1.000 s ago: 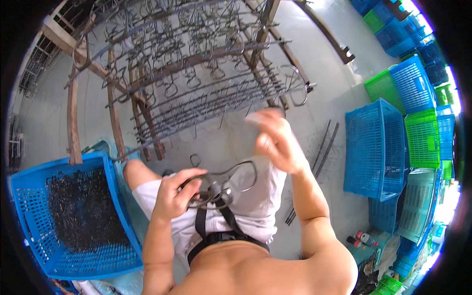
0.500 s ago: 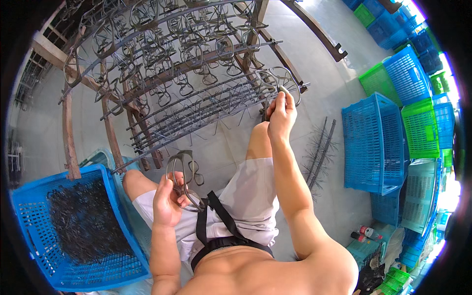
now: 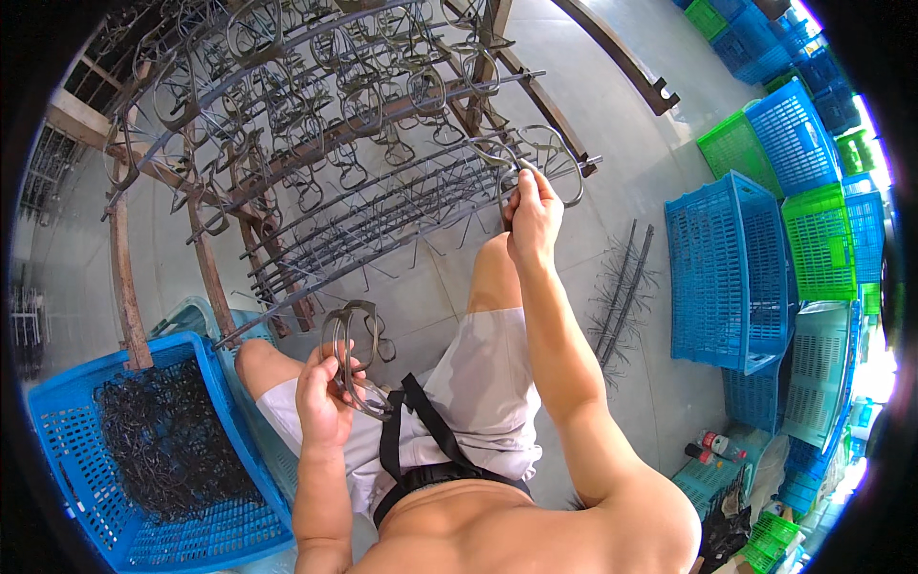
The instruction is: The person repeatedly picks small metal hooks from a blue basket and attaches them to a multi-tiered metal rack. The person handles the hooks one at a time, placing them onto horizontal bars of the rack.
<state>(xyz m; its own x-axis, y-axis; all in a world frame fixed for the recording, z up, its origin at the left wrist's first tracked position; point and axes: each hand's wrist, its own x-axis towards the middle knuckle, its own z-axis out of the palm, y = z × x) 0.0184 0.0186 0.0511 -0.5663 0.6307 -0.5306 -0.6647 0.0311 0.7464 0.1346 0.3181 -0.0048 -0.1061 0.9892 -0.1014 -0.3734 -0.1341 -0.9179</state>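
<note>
Nearest the body, the left hand [image 3: 325,397] has its fingers clamped on a small bunch of dark spectacle frames [image 3: 352,356], held over the lap. Beside the left knee stands a blue crate [image 3: 57,450], its bottom covered with many more dark frames (a good heap, so plenty seems left to hang). Farther out, the right hand [image 3: 534,215] reaches to the wire rack [image 3: 316,182], fingers pinched together on a single frame [image 3: 550,167] at the end of a lower rod. That rack already carries frames on its upper rods, while the lower rods look mostly bare, so the hanging is perhaps half done. Beyond, on the floor at right, lie loose spiked rods [image 3: 626,287] and stacked blue and green crates [image 3: 755,239].
</note>
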